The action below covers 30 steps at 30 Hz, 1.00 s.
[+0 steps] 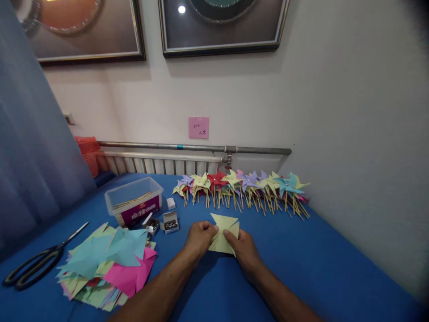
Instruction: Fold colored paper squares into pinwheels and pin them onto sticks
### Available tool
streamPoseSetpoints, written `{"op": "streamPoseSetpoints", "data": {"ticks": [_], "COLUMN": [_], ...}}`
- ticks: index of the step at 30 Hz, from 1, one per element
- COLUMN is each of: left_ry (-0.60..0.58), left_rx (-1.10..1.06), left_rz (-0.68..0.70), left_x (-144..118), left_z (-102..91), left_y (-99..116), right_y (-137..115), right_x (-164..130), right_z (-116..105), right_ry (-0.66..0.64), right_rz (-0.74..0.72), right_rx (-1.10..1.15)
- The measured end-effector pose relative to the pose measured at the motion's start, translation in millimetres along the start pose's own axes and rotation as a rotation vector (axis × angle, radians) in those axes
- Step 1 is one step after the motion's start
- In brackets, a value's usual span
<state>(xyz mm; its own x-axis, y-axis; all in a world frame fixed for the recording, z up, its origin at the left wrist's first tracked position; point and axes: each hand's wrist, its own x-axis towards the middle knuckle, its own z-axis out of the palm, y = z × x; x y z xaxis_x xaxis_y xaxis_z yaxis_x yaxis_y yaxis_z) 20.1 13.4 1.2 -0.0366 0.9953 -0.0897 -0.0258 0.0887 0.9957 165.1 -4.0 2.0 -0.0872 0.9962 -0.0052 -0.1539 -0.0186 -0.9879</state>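
A pale yellow paper square [224, 243] with slits cut in from its corners is held up over the blue cloth. My left hand [200, 237] pinches its left edge between thumb and fingers. On the right side, my right hand [244, 248] grips it with the thumb on the front and the fingers behind, mostly hidden by the paper. Beyond my hands lies a long row of finished paper pinwheels [250, 180] on thin wooden sticks, in yellow, purple, red and blue.
At left lie a pile of slit coloured papers [92, 255] and black-handled scissors [42, 264]. A clear plastic tub [134, 188] holds thin sticks. Small open boxes [170, 222] of metal pins and a closed little box [170, 203] stand beside it. A pipe [161, 146] and radiator run along the wall.
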Motion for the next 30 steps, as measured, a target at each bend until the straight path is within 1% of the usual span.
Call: {"op": "streamPoseSetpoints", "data": {"ticks": [5,11,17,19,30], "left_ry": [0.061,0.061,0.034,0.019,0.024], "left_rx": [0.043,0.033,-0.199,-0.227,-0.139], "left_rz": [0.033,0.042,-0.070,-0.084,-0.071], "left_x": [-4.8,-5.0,-7.3,-8.6,-4.8], "left_z": [2.3,4.8,3.5,2.5,3.9], "left_y": [3.0,0.8,6.6,9.0,4.5], "right_y": [-2.0,1.5,5.1,5.4,5.8], "right_x": [-1.7,0.5,2.9,3.1,1.9], "right_z": [1.0,0.0,-2.2,-2.5,-1.0], "right_ry": [-0.015,0.000,-0.030,-0.034,-0.019], "right_rz": [0.011,0.008,0.020,0.018,0.010], "right_rx": [0.016,0.017,0.012,0.007,-0.010]}}
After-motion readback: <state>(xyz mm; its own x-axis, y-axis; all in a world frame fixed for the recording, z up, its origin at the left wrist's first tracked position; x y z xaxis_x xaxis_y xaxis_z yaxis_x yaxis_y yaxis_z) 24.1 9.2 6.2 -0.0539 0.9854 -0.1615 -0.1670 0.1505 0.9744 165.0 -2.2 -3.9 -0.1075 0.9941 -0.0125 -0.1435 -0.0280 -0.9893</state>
